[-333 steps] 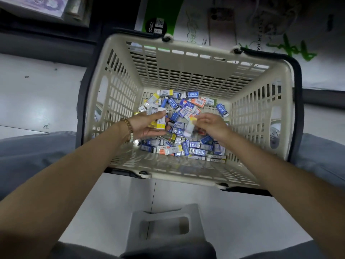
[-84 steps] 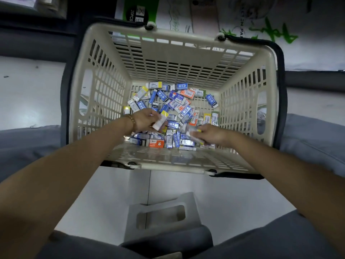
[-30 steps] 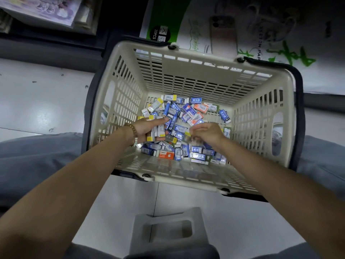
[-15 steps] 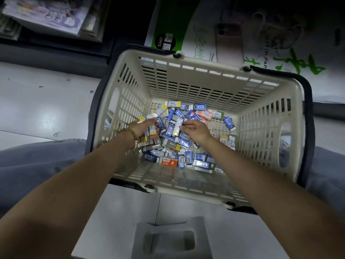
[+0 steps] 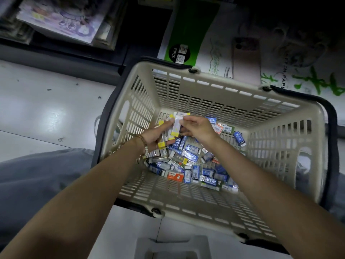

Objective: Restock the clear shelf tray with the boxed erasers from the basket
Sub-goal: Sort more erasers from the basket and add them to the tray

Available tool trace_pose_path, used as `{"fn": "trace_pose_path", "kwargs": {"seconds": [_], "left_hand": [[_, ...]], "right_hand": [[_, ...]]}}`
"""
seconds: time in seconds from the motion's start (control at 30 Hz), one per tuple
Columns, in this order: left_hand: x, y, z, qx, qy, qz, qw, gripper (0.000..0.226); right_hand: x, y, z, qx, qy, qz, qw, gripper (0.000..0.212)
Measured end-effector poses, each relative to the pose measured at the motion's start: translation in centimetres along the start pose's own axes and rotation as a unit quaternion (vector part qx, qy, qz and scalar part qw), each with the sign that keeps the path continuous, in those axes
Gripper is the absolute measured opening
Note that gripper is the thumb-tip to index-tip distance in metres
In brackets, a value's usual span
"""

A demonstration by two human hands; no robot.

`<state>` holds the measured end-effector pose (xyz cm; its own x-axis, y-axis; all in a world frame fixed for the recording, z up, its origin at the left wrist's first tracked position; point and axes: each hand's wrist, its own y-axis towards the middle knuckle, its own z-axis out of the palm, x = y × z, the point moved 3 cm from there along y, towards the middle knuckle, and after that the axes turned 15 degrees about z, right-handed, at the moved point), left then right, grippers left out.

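A beige slatted basket (image 5: 220, 204) with dark handles sits on the floor between my knees. Several boxed erasers (image 5: 188, 163), mostly blue, some orange and yellow-ended, lie heaped on its bottom. My left hand (image 5: 155, 136), with a bead bracelet at the wrist, grips a bundle of white, yellow-ended eraser boxes (image 5: 163, 141) above the heap. My right hand (image 5: 196, 128) pinches one more yellow-ended box (image 5: 176, 126) and holds it against that bundle. The clear shelf tray is not in view.
A grey stool (image 5: 171, 247) stands at the bottom edge below the basket. Behind the basket stands a green-and-white paper pack (image 5: 186, 43) with a phone (image 5: 246, 58) on it. A dark low shelf with booklets (image 5: 59, 19) fills the top left. The floor (image 5: 37, 113) is pale tile.
Both hands have risen from the heap and come together toward the basket's back left. The right hand has brought a yellow-ended box up to the left hand's bundle.
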<state>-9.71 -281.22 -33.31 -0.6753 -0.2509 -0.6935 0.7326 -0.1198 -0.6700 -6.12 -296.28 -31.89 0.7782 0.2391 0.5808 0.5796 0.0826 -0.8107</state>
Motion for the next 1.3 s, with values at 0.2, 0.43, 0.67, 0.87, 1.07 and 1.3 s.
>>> {"fn": "trace_pose_path", "kwargs": {"seconds": [0.2, 0.43, 0.67, 0.87, 1.07, 1.3], "left_hand": [[0.2, 0.8, -2.4, -0.150, 0.195, 0.031, 0.969, 0.074], [0.4, 2.1, -1.8, -0.171, 0.161, 0.064, 0.970, 0.013], [1.4, 2.7, -1.3, -0.253, 0.147, 0.084, 0.953, 0.022], [1.4, 2.1, -0.9, -0.272, 0.157, 0.110, 0.943, 0.034], [-0.3, 0.3, 0.1, -0.166, 0.075, 0.086, 0.980, 0.023], [-6.5, -6.0, 0.9, -0.040, 0.055, 0.072, 0.995, 0.046]], "right_hand": [[0.0, 2.4, -2.1, -0.081, -0.025, 0.007, 0.996, 0.025], [-1.4, 4.6, 0.0, -0.149, 0.073, 0.097, 0.981, 0.045], [-1.1, 5.8, 1.7, -0.199, 0.073, 0.097, 0.972, 0.015], [-2.2, 4.3, 1.7, -0.102, -0.007, 0.071, 0.992, 0.017], [-1.4, 0.6, 1.0, -0.006, 0.069, 0.052, 0.996, 0.034], [2.7, -9.5, -2.5, 0.109, 0.122, -0.031, 0.986, 0.027]]}}
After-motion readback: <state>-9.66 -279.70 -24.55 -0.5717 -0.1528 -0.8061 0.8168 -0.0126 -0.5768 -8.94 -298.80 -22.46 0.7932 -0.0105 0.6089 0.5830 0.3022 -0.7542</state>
